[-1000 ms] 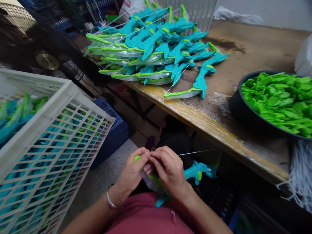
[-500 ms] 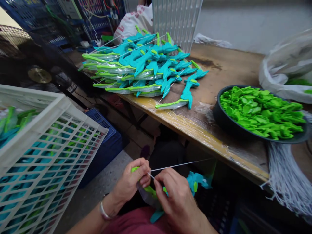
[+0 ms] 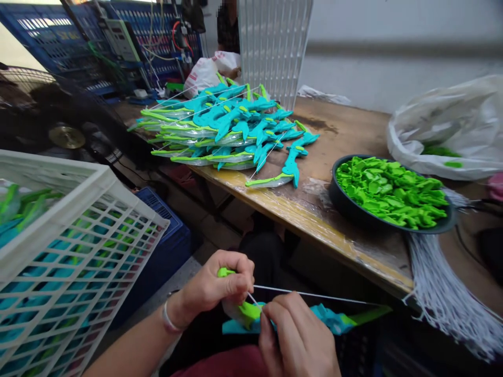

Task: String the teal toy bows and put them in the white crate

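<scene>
Low over my lap is a toy bow (image 3: 332, 319) in turquoise and bright green, strung with a white cord (image 3: 306, 291). My left hand (image 3: 230, 277) is closed around its green end, where the cord passes under the fingers. Thumb and forefinger of my right hand (image 3: 298, 335) pinch the short loose end of the cord, just right of the left hand. The right hand covers the middle of the bow. On the table lies a pile of similar bows (image 3: 231, 123), with one bow (image 3: 291, 165) at its right side near the edge.
A dark round pan (image 3: 338, 196) full of green plastic pieces (image 3: 393, 191) stands on the wooden table (image 3: 353, 125). White cords (image 3: 444, 293) hang over the edge. A plastic bag (image 3: 471, 115) sits behind. At left is a white crate (image 3: 102, 235) of bows. A person (image 3: 228, 29) is at the back.
The bow has swung so its far green end now shows at the right. My right hand has moved slightly right and down with the cord end. The view has tilted up.
</scene>
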The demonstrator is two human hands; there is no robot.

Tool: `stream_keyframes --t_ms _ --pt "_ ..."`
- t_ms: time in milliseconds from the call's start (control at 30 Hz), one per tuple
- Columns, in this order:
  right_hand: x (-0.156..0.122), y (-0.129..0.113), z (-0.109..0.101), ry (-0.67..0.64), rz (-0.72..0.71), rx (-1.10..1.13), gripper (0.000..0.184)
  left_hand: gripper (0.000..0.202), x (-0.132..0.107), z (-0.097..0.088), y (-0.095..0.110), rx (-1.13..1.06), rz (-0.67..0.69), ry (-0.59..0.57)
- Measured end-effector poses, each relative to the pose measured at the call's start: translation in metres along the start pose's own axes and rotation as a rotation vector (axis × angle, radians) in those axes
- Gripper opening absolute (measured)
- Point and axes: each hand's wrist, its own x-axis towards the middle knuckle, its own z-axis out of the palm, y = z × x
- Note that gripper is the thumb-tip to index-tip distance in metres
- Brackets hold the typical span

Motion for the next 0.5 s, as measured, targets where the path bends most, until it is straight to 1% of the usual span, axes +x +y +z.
stream_keyframes --t_ms 67,200,267,300,333,433,500 --pt "0.004 -0.004 0.001 0.074 -0.001 0.007 0.014 0.033 -0.003 -0.001 0.007 0.02 0.044 -0.004" --pt "0.024 -0.016 0.0 0.037 -0.122 0.047 0.011 0.03 -0.012 -0.001 0.025 0.114 0.099 -0.034" --pt "0.034 -0.023 0.001 0.044 -0.169 0.096 0.009 0.024 -0.016 -0.002 0.038 0.173 0.168 -0.057" --pt "0.038 -0.027 0.003 0.071 -0.185 0.123 0.007 0.021 -0.018 -0.002 0.045 0.197 0.217 -0.068" --pt "0.04 -0.031 0.006 0.101 -0.206 0.145 0.007 0.019 -0.019 -0.003 0.052 0.204 0.272 -0.074" --pt "0.042 -0.041 0.021 0.236 -0.277 0.169 0.02 0.021 -0.023 -0.007 0.074 0.165 0.417 -0.064" --pt "0.039 -0.044 0.034 0.27 -0.319 0.137 0.019 0.024 -0.026 -0.013 0.087 0.169 0.481 -0.029"
